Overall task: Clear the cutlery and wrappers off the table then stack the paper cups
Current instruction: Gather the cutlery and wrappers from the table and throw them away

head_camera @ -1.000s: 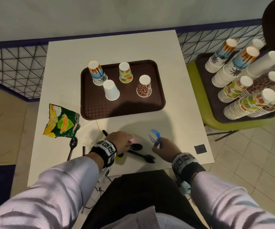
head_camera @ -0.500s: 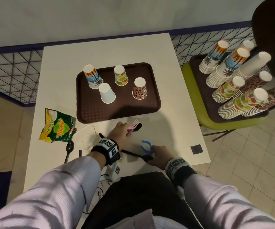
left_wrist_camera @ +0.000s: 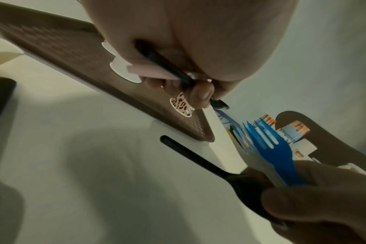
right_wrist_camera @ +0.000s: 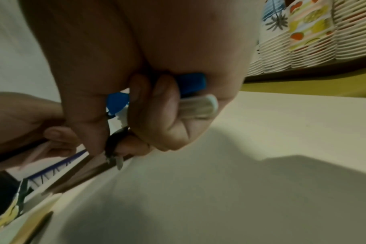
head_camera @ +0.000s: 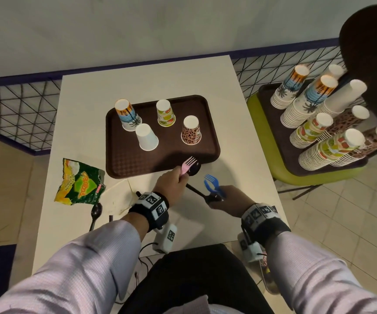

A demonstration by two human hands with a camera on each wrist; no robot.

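Observation:
My left hand [head_camera: 182, 175] grips a pink fork [head_camera: 188, 163] and a black spoon [head_camera: 194, 168] together, just over the near edge of the brown tray [head_camera: 124, 159]. In the left wrist view my left hand [left_wrist_camera: 194, 89] has its fingers curled round both handles. My right hand [head_camera: 217, 196] holds blue forks [head_camera: 211, 183] and pinches the bowl end of a second black spoon [head_camera: 197, 191]. On the tray stand several upside-down paper cups, among them a white cup [head_camera: 146, 137] and a leopard-print cup [head_camera: 191, 131]. A green and yellow wrapper [head_camera: 80, 182] lies at the table's left.
A third black spoon [head_camera: 96, 214] lies near the table's front left edge. To the right, a green chair [head_camera: 264, 141] carries a dark tray with several tall cup stacks [head_camera: 319, 137]. A wire fence runs behind the table.
My left hand rose from the table with the pink fork and black spoon and moved toward the tray. My right hand came down with the blue forks and pinched the second black spoon.

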